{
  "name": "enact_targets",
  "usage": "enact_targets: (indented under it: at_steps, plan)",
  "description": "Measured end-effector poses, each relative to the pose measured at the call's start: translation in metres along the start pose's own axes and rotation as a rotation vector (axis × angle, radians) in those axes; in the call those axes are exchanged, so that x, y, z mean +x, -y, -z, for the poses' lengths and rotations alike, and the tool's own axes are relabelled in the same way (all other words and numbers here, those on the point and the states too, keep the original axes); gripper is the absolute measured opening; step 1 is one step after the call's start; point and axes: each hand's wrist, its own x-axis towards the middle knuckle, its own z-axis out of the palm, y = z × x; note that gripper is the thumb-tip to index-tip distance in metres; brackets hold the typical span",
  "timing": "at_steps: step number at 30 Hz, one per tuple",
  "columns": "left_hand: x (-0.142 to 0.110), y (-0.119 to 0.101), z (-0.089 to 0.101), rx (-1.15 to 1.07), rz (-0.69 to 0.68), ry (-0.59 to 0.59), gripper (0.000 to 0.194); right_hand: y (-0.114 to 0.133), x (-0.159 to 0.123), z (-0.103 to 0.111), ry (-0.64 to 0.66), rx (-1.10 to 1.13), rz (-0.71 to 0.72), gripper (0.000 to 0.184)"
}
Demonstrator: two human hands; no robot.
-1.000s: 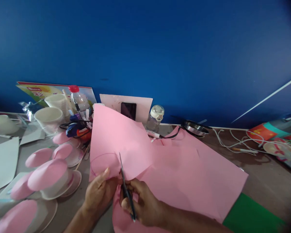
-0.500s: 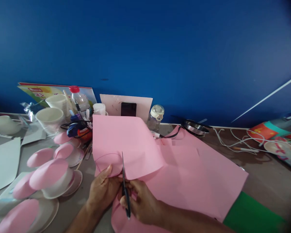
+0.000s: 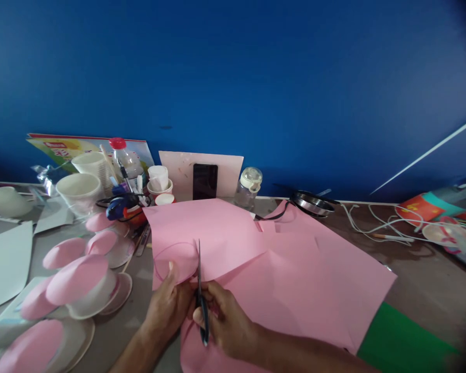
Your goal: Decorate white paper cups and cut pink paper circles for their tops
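Pink sheet (image 3: pixel 225 238) | left hand (image 3: pixel 169 305) pinching its near edge | right hand (image 3: pixel 225 321) gripping scissors (image 3: pixel 200 295), blade (image 3: pixel 199 261) beside drawn circle (image 3: pixel 184 259)

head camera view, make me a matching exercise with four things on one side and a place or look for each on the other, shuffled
Things:
1. scissors
2. held pink sheet
3. phone
4. bottle at the left

Places and looks:
A. upright in front of a pale pink board
B. topped with a red cap
C. in the right hand
D. marked with a rounded outline

Right pairs: 1-C, 2-D, 3-A, 4-B
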Motion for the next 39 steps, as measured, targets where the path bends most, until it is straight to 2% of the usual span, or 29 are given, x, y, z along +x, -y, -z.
enact_targets:
  at_steps: [2, 6, 12, 15, 23, 31, 39]
  plan:
    - [-0.001, -0.002, -0.008, 0.016, 0.045, 0.036, 0.053, 0.001, 0.001, -0.001, 0.001, 0.068, -0.065, 0.038]
    - [-0.002, -0.011, -0.023, 0.046, 0.134, 0.138, 0.063, 0.011, 0.000, -0.003, 0.036, 0.141, -0.139, 0.060]
    - [0.000, -0.015, -0.021, -0.009, 0.123, 0.141, 0.054, 0.019, -0.001, -0.003, -0.005, 0.108, -0.121, 0.070]
    - [0.000, -0.015, -0.018, -0.037, 0.127, 0.148, 0.056, 0.013, 0.000, -0.002, 0.010, 0.104, -0.100, 0.064]
    - [0.001, -0.012, -0.015, -0.084, 0.131, 0.185, 0.060, 0.000, 0.003, 0.000, -0.008, 0.009, -0.025, 0.029]
    - [0.002, -0.016, -0.025, -0.055, 0.098, 0.197, 0.055, 0.002, 0.004, 0.001, -0.027, -0.076, 0.011, 0.027]
    - [0.003, -0.015, -0.019, -0.088, 0.089, 0.058, 0.049, 0.000, 0.007, 0.003, -0.004, -0.075, 0.025, 0.027]
